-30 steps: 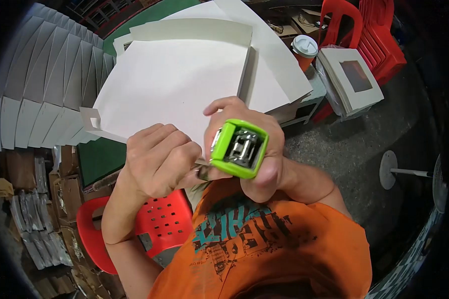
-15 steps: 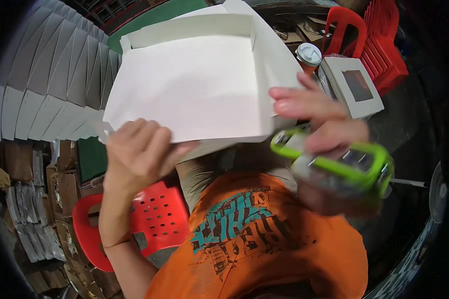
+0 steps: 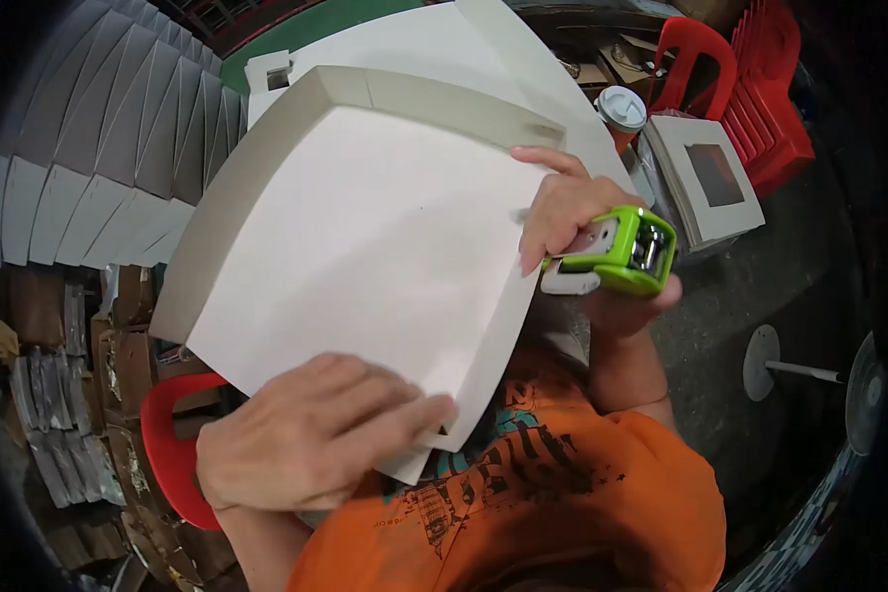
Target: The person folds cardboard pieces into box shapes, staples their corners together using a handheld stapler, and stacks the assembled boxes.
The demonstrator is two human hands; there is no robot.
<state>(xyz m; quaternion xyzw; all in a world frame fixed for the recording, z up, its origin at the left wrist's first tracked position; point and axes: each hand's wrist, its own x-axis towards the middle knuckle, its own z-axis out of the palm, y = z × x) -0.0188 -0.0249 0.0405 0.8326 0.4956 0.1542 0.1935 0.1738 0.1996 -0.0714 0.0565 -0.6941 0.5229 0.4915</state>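
Note:
A white cardboard box (image 3: 365,217) with raised walls lies tilted in front of me, open side up. My left hand (image 3: 311,434) is closed at its near corner, fingertips pressed on the corner flap (image 3: 442,426). A bright green stapler (image 3: 641,252) with a metal end sits in my right hand (image 3: 572,212). The fingers of that hand also reach over the right wall of the box, close to the far right corner. My palm hides part of the stapler.
Folded white boxes (image 3: 89,128) stand stacked at the left. Under the box is more white cardboard (image 3: 405,44). At the right are a lidded cup (image 3: 623,109), a windowed box (image 3: 705,173) and stacked red chairs (image 3: 760,89). A red chair (image 3: 173,444) stands lower left.
The box has turned, bringing one corner toward me. My left hand has moved right and down to that corner. My right hand with the stapler has come left onto the box wall.

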